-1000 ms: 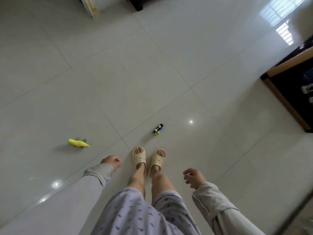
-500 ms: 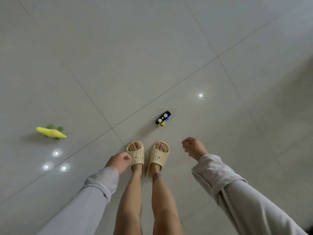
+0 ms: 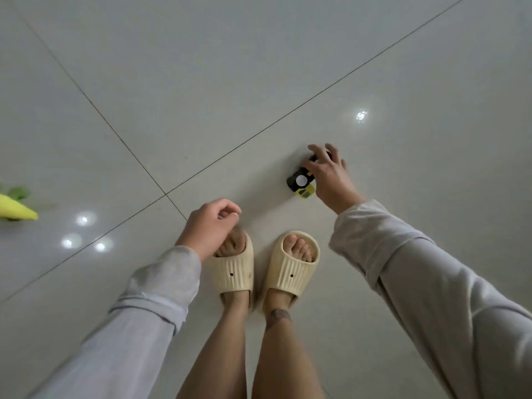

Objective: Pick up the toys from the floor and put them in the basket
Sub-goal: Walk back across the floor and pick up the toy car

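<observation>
A small black and yellow toy car (image 3: 300,182) lies on the tiled floor just ahead of my feet. My right hand (image 3: 328,175) reaches down over its far end with the fingers spread, touching it; the car rests on the floor. My left hand (image 3: 211,226) hangs above my left slipper, its fingers curled in and holding nothing. A yellow and green plush toy (image 3: 15,207) lies on the floor at the far left edge, partly cut off. No basket is in view.
My two feet in cream slippers (image 3: 290,263) stand close together below the car. Glossy grey floor tiles (image 3: 259,67) spread out on all sides, with bright light reflections at the left and upper right.
I have bent lower, so the floor looks closer. My right hand moved forward and down onto the toy car. The left hand stayed near my left foot.
</observation>
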### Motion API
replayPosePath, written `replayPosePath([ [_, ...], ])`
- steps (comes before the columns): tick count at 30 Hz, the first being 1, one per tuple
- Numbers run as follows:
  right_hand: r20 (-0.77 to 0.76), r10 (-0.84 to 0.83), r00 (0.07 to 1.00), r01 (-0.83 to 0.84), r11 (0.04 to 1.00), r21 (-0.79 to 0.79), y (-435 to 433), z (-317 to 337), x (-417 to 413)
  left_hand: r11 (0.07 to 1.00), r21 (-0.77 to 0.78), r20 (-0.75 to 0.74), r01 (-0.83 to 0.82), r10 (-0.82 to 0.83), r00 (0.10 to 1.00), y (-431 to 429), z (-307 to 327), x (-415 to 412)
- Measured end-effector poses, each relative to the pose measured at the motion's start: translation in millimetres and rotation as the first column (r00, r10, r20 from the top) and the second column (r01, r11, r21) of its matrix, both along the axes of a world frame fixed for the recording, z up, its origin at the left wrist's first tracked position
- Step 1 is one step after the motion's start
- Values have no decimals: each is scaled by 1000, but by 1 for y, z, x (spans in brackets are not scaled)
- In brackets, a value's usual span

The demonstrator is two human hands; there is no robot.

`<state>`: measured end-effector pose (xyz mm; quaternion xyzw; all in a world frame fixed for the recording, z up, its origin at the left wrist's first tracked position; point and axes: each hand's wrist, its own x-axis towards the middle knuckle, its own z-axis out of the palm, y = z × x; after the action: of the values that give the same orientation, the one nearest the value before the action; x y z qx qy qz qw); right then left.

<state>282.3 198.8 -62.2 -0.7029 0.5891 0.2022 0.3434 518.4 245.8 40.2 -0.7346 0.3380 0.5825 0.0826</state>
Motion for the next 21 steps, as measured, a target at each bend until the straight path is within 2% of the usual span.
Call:
replayPosePath([
  [3, -46, -6, 999, 4, 999, -40, 0, -4, -1, 999, 26, 34, 27, -28, 999, 9, -8, 14],
  [5, -57, -138, 989, 137, 990, -20, 6, 16, 1, 998, 46, 65, 37, -39, 997, 18, 5, 20],
  [7, -49, -361, 931, 364, 929, 67, 14, 54, 6, 998, 67, 85, -6, 0, 996, 32, 32, 23],
  [9, -15, -531, 847, 520, 822, 232, 24, 108, 10, 990, 115, 86, -78, 68, 994, 49, 71, 22],
  [11, 9, -614, 789, 578, 748, 328, 39, 173, 12, 978, 189, 59, -91, 81, 995, 66, 121, 20],
  [13, -3, -629, 777, 585, 721, 372, 55, 244, 13, 970, 237, 22, -51, 47, 999, 80, 179, 18],
  [16, -37, -627, 778, 577, 690, 436, 72, 358, 12, 975, 220, 39, 9, -18, 999, 85, 274, 21],
  [21, -6, -715, 699, 655, 636, 409, 96, 523, 6, 977, 210, 59, 40, -53, 997, 96, 425, 35],
])
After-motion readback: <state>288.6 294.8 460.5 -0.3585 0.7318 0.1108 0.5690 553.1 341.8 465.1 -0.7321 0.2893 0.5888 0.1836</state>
